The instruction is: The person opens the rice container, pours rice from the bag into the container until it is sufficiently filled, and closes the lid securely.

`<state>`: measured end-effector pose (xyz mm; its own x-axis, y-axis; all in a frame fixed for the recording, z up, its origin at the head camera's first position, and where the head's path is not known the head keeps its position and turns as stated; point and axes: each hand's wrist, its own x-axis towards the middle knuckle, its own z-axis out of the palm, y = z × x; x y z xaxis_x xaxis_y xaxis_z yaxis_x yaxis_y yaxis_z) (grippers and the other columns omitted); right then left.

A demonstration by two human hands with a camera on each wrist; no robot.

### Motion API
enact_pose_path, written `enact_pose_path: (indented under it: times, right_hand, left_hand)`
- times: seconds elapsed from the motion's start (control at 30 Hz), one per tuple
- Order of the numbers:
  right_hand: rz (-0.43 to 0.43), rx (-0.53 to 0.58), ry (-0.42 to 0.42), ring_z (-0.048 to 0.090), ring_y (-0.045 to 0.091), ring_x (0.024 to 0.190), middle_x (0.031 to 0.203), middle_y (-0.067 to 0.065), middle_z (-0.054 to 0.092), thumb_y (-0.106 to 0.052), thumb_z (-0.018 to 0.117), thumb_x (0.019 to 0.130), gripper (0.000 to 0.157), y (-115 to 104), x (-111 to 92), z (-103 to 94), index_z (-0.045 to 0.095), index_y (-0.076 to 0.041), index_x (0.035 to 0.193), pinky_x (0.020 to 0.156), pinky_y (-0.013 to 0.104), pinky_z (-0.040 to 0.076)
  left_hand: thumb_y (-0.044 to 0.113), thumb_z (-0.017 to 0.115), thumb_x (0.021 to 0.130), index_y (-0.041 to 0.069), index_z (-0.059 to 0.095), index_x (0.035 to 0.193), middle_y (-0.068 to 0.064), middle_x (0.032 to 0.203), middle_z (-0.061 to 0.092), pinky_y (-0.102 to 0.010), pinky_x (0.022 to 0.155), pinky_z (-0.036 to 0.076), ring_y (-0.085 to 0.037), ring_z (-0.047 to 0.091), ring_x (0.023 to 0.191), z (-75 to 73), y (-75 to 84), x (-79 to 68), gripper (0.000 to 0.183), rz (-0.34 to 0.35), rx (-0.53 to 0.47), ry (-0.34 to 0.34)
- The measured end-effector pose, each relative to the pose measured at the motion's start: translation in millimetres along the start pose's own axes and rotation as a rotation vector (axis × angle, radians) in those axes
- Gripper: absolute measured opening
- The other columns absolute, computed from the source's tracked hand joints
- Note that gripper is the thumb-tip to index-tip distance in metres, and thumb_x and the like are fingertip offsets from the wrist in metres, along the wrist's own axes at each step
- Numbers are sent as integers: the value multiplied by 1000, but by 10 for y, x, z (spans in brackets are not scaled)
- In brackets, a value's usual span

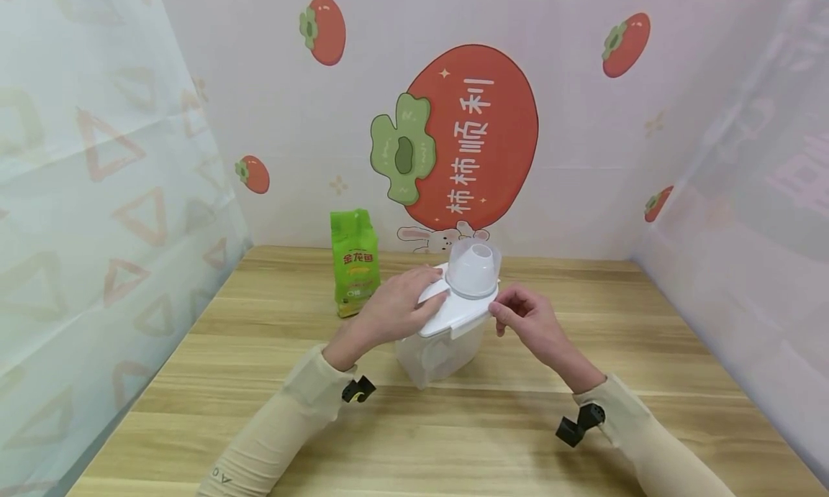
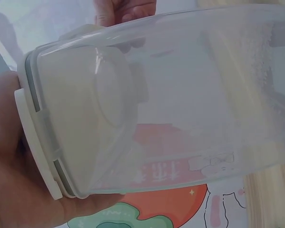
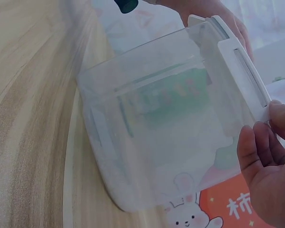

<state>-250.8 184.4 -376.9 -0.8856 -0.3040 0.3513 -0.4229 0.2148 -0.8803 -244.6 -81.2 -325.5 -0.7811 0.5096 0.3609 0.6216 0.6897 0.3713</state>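
Observation:
A clear plastic storage container (image 1: 443,358) with a white lid (image 1: 468,311) stands on the table in the head view. A clear measuring cup (image 1: 458,274) sits upside down on the lid. My left hand (image 1: 400,304) rests on the lid's left part, fingers laid over the top. My right hand (image 1: 532,323) pinches the end of the white side latch (image 3: 242,78) between thumb and fingertips; the other fingers are bent below it. Through the clear wall in the left wrist view, the container's inside (image 2: 180,104) shows nothing but the backdrop behind.
A green packaged bag (image 1: 356,270) with printed lettering stands upright behind my left hand. The wooden table (image 1: 414,439) meets a fabric backdrop (image 1: 570,195) printed with persimmons. Fabric walls close off both sides. Each sleeve carries a small black wrist camera (image 1: 579,425).

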Motion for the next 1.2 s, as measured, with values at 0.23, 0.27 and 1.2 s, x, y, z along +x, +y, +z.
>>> enact_pose_path:
  times: [0.23, 0.27, 1.2]
  right_hand:
    - [24, -16, -4, 59, 17, 63, 79, 4, 58, -14, 66, 94, 14, -24, -7, 0, 60, -1, 97, 57, 27, 54]
    - [26, -19, -5, 59, 17, 63, 79, 4, 58, -14, 66, 94, 14, -24, -6, 1, 60, -2, 98, 57, 27, 54]
    - [45, 24, -105, 54, 14, 58, 73, 4, 54, -15, 59, 98, 16, -28, 15, -53, 54, 0, 96, 52, 28, 50]
  left_hand:
    - [32, 53, 99, 10, 60, 131, -9, 135, 61, -45, 108, 46, -26, 55, 130, 11, 3, -6, 40, -1, -1, 18]
    - [32, 53, 99, 10, 60, 131, -9, 136, 61, -46, 108, 45, -27, 55, 131, 11, 6, -8, 40, -2, -1, 20]
    - [30, 54, 98, 8, 61, 131, -11, 134, 63, -46, 105, 48, -28, 57, 128, 41, 18, -20, 40, 16, 7, 66]
